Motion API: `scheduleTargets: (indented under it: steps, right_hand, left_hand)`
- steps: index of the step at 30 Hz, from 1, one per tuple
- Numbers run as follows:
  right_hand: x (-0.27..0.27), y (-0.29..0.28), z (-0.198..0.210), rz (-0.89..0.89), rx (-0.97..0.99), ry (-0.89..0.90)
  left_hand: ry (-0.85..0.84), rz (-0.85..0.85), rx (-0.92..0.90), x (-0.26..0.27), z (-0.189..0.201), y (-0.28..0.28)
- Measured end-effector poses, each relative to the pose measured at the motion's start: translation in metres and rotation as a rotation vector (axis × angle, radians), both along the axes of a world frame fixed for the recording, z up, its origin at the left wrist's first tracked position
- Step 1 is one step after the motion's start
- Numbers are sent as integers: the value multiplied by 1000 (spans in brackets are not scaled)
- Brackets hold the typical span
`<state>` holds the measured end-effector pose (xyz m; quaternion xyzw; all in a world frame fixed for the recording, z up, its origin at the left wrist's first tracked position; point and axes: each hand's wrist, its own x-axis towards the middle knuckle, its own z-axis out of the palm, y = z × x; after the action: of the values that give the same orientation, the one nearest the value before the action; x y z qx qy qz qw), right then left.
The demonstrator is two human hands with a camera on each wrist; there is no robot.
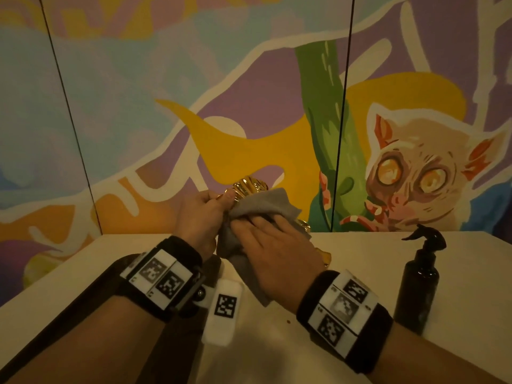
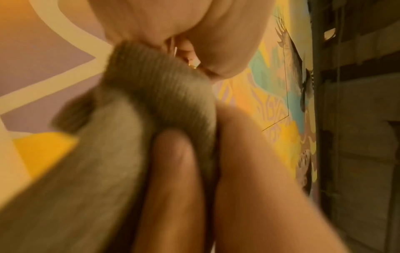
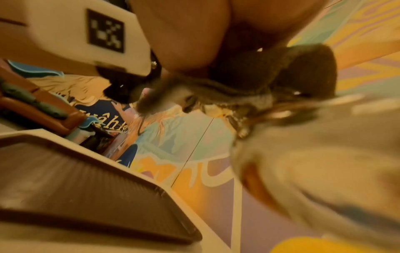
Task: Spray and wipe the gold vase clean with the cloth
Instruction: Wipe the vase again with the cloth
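Note:
The gold vase [image 1: 249, 185] stands on the white table [image 1: 360, 245] near the wall, with only its ruffled top and a bit of its base showing. A grey cloth [image 1: 266, 205] covers most of the vase's body. My left hand [image 1: 221, 196] grips the vase's top, thumb and fingers curled round it. My right hand [image 1: 260, 225] lies flat on the cloth, its straight fingers [image 2: 173, 171] pressing it against the vase. The cloth [image 2: 155, 82] is blurred in the left wrist view. The dark spray bottle [image 1: 418, 281] stands upright to the right, untouched.
A painted mural wall [image 1: 249, 79] rises directly behind the table. The table's left edge [image 1: 55, 275] slants away beside my left arm. A white marker block [image 1: 223, 309] sits under my left wrist. Bare tabletop lies between my right hand and the bottle.

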<state>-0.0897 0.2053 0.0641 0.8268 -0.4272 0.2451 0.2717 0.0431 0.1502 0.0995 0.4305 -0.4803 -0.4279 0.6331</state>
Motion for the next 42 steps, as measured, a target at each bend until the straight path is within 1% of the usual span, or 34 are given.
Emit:
scheduleTargets:
  steps: [5,10,12,14,17,19,23,25,27,29,31,32,34,36,38,40,42]
  right_hand:
    - [-21,7,-20,-7,4,18]
    - [-44,6,-26,3,-40,32]
    - [-57,5,-31,-7,-49,9]
    - [-65,1,-31,-57,-31,-63]
    - [-60,-5,-23,-152,35,-228]
    - [-58,-6,-21,-145,137,-334]
    - [-69,-11,-20,-202,318,-482]
    - [-64,-15,-17,-242,375,-493]
    - [-54,-13,-20,-214,403,-433]
    - [-47,-3,-28,-129,388,-359]
    - [-49,0,-38,-50,374,-390]
    - [-52,-2,-39,-55,377,-432]
    - [-55,-10,-32,-94,449,-549]
    - [-57,-19,-17,-93,472,-625]
    - [-58,-26,3,-91,489,-627]
    - [-58,-31,22,-96,580,-631]
    - [-59,-34,35,-42,645,-703]
  left_hand:
    - [104,72,-16,10,10,-6]
    - [151,97,-30,15,17,-6]
    - [164,109,-40,20,18,-6]
    - [181,116,-38,21,16,-7]
    - [195,103,-34,16,14,-6]
    - [194,102,-41,14,13,-7]
    - [185,134,-37,18,11,-8]
    - [174,138,-32,16,7,-8]
    - [171,146,-30,14,5,-6]
    - [175,155,-27,16,6,-7]
    - [157,155,-22,19,6,-7]
    - [141,149,-20,19,5,-7]
    - [96,114,-21,20,3,-4]
    - [49,47,-44,20,1,1]
    - [16,-20,-85,20,0,6]
    - [-17,-81,-126,17,-2,10]
    - [-28,-142,-148,16,-3,13]
